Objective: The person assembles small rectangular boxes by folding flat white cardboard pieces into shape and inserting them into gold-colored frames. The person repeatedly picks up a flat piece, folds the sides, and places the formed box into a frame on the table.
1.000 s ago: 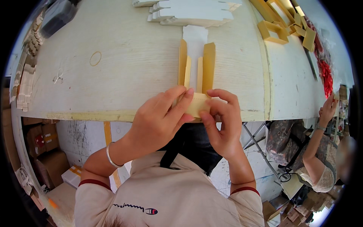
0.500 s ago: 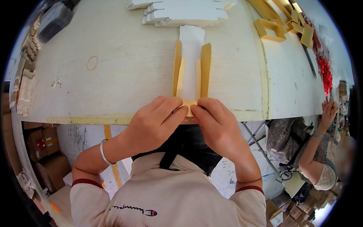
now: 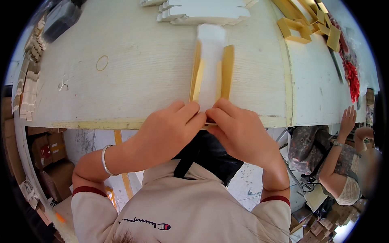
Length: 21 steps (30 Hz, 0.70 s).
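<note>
A partly folded cardboard box (image 3: 211,77), white inside and gold outside, lies lengthwise before me at the table's front edge. Its two long gold side walls stand up, and a white flap reaches out flat at the far end. My left hand (image 3: 175,121) pinches the near left corner, fingers bent together. On the near right corner my right hand (image 3: 238,125) is closed in the same way, thumb below the edge. Between them the near end of the box is mostly covered by my fingers.
Flat white box blanks (image 3: 206,11) are stacked beyond the box. Finished gold boxes (image 3: 294,30) sit at the far right beside red material (image 3: 351,81). More blanks (image 3: 29,95) line the left edge. Another person's hand (image 3: 347,119) is at the table's right side.
The near gold end panel, visible between my hands before, is now mostly hidden by my fingers. My right hand has turned and shifted slightly right, and the view has shifted slightly.
</note>
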Available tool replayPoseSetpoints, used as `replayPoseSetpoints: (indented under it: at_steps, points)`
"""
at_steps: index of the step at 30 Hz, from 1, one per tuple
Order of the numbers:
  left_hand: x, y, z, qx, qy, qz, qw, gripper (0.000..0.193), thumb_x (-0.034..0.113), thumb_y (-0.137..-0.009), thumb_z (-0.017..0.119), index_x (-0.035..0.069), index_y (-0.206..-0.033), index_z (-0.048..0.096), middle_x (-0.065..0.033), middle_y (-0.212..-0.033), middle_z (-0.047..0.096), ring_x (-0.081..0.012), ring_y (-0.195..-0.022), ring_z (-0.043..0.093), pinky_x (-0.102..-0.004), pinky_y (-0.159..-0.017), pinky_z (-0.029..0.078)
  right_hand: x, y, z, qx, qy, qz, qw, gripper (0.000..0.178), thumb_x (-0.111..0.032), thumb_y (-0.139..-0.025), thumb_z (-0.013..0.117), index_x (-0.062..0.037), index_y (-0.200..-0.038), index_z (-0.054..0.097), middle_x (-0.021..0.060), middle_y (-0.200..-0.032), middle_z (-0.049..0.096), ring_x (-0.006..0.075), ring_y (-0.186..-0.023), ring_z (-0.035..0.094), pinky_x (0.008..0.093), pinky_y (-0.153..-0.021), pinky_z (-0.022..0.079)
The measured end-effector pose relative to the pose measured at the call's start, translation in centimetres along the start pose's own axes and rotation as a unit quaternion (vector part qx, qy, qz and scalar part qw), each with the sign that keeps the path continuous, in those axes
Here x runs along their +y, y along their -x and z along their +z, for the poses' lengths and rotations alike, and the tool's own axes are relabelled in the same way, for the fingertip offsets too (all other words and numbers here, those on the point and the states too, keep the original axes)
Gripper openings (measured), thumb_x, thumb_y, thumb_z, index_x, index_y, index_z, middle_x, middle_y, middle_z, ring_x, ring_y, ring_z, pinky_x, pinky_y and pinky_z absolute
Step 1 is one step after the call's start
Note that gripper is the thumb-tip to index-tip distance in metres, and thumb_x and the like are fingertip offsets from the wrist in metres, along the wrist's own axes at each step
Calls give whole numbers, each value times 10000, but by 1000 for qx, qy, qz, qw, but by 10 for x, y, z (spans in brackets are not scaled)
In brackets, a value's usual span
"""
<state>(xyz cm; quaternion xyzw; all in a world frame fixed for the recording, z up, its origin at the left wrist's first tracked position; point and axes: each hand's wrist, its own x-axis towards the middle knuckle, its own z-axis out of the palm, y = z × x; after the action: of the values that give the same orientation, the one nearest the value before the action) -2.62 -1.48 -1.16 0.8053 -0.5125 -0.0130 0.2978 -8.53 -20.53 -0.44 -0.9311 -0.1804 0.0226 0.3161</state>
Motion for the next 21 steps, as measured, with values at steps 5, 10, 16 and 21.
replayPoseSetpoints:
  at_steps: [5,10,16,21]
  points:
    - [-3,-2,-5,-63,-1,12,998,107,-17,-758,638,-13,-849,582,-110,-817,526,-270,-693,549,-345,-577,469,-5,-2,-1,-31,19,8,999,143,-9,-770,630,-24,-864,523,109,-845,495,324,-683,563,397,-578,456]
    - [-9,-2,-7,-51,29,0,998,98,32,-762,668,28,-817,586,-77,-802,529,-262,-706,535,-342,-602,468,12,7,-17,27,-118,-16,993,236,-43,-736,699,-38,-932,567,83,-883,515,299,-704,548,395,-619,460]
    - [-11,-8,-7,-80,-13,28,996,185,204,-781,686,59,-777,571,-53,-799,530,-208,-754,530,-304,-660,467,16,6,-2,39,-34,-115,992,217,-68,-732,707,-40,-911,585,98,-904,502,276,-744,535,372,-642,466]
    - [-2,-14,-14,-63,-65,16,996,334,301,-676,776,50,-768,575,-71,-845,533,-280,-862,533,-388,-794,459,-7,11,15,104,-101,-65,987,318,-76,-715,705,-52,-1010,588,115,-1022,543,293,-775,541,397,-684,474]
